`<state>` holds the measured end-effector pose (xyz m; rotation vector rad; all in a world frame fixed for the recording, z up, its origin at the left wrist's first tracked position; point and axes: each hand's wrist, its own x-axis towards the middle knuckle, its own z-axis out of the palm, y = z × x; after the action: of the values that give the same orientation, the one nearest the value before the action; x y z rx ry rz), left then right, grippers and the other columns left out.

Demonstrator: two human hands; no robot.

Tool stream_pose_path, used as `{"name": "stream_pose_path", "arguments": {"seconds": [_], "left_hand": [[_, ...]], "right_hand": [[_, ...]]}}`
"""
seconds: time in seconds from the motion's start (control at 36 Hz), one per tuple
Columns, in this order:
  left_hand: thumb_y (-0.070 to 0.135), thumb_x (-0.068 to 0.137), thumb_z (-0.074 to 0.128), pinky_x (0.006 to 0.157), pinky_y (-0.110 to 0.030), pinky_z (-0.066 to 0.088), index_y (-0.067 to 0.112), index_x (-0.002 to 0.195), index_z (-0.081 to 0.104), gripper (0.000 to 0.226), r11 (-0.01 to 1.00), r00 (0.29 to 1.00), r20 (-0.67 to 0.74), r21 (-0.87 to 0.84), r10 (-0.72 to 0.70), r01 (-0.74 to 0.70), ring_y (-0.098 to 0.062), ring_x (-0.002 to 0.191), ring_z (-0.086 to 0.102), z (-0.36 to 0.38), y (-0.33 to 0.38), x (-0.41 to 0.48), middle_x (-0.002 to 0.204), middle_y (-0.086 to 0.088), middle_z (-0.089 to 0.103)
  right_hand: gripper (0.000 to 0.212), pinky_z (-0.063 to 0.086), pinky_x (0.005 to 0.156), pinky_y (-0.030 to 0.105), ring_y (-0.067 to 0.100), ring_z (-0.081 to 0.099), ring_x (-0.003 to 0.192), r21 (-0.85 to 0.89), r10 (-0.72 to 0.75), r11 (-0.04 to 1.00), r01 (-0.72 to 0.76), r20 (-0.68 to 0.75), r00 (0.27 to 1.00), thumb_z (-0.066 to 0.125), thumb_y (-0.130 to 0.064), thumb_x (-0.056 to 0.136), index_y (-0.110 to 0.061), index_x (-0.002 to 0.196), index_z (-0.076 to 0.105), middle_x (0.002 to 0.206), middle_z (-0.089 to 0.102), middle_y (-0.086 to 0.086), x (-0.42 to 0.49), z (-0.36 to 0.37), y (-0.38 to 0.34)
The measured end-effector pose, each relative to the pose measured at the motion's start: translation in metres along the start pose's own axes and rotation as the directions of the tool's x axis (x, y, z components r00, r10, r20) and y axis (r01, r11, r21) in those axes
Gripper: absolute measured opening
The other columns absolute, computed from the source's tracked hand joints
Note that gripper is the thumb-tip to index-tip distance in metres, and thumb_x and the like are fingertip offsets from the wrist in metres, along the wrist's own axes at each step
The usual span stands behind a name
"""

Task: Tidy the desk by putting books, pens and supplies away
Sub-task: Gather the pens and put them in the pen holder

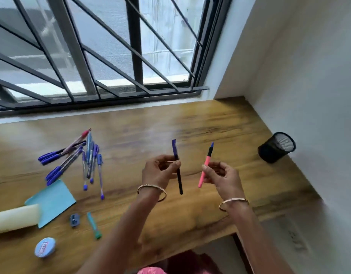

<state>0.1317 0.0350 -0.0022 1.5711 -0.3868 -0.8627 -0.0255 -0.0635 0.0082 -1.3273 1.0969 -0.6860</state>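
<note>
Fingers of my left hand (pixel 160 172) pinch a dark pen (pixel 179 182); my right hand (pixel 222 177) pinches a pink pen (pixel 207 160), seemingly uncapped. Loose pens (pixel 72 161) lie well left of them, the mesh cup (pixel 276 147) right.

Both forearms reached forward — left hand (pixel 160 172) pinched a dark pen (pixel 179 180) upright. Right hand (pixel 220 177) pinched a pink pen (pixel 207 160), fingers curled, the two hands apart.
</note>
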Motion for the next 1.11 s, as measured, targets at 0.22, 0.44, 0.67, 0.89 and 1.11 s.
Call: {"name": "stream_pose_path", "arguments": {"seconds": [0.22, 0.44, 0.67, 0.89, 1.11], "left_hand": [[0.008, 0.079, 0.077, 0.071, -0.034, 0.06, 0.006, 0.089, 0.072, 0.012, 0.995, 0.98, 0.185, 0.056, 0.072, -0.083, -0.023, 0.074, 0.073, 0.103, 0.023, 0.02, 0.078, -0.013, 0.074], [0.01, 0.081, 0.075, 0.069, -0.025, 0.06, 0.006, 0.096, 0.07, 0.017, 0.977, 0.951, 0.232, 0.023, 0.203, -0.214, -0.015, 0.079, 0.073, 0.218, 0.049, 0.044, 0.084, -0.008, 0.073], [0.018, 0.084, 0.073, 0.075, -0.036, 0.061, 0.013, 0.096, 0.07, 0.014, 0.92, 0.912, 0.216, 0.105, 0.349, -0.377, -0.01, 0.082, 0.072, 0.317, 0.05, 0.08, 0.087, 0.002, 0.074], [0.023, 0.09, 0.063, 0.089, -0.037, 0.056, 0.021, 0.103, 0.063, 0.013, 0.887, 0.916, 0.297, 0.294, 0.269, -0.356, -0.007, 0.098, 0.065, 0.357, 0.036, 0.097, 0.1, 0.007, 0.07], [0.011, 0.094, 0.056, 0.089, -0.026, 0.053, 0.013, 0.112, 0.063, 0.019, 0.86, 0.946, 0.205, 0.401, 0.253, -0.316, -0.01, 0.102, 0.064, 0.332, 0.03, 0.088, 0.106, 0.005, 0.069]], "right_hand": [[0.018, 0.06, 0.065, 0.031, 0.019, 0.073, 0.068, -0.111, -0.131, 0.988, 0.107, -0.235, 0.963, 0.073, -0.03, 0.083, -0.014, 0.09, 0.069, 0.078, 0.074, 0.005, 0.029, -0.095, -0.016], [0.017, 0.046, 0.066, 0.003, -0.013, 0.063, 0.067, -0.462, -0.472, 0.851, 0.249, -0.468, 0.747, 0.075, -0.025, 0.082, -0.014, 0.091, 0.065, 0.076, 0.067, -0.011, 0.092, -0.205, -0.043], [0.012, 0.038, 0.061, -0.004, 0.007, 0.065, 0.078, -0.513, -0.443, 0.833, 0.207, -0.395, 0.805, 0.067, -0.023, 0.089, -0.011, 0.091, 0.068, 0.082, 0.068, -0.006, 0.165, -0.261, -0.039], [0.02, 0.056, 0.067, 0.025, 0.012, 0.067, 0.081, -0.527, -0.225, 0.847, 0.074, -0.229, 0.947, 0.058, -0.031, 0.094, -0.013, 0.101, 0.063, 0.09, 0.07, -0.002, 0.205, -0.27, -0.016], [0.011, 0.049, 0.054, 0.008, 0.001, 0.065, 0.067, -0.517, -0.192, 0.85, 0.102, -0.125, 0.973, 0.062, -0.03, 0.092, -0.021, 0.098, 0.059, 0.076, 0.066, -0.01, 0.191, -0.244, -0.015]]}}
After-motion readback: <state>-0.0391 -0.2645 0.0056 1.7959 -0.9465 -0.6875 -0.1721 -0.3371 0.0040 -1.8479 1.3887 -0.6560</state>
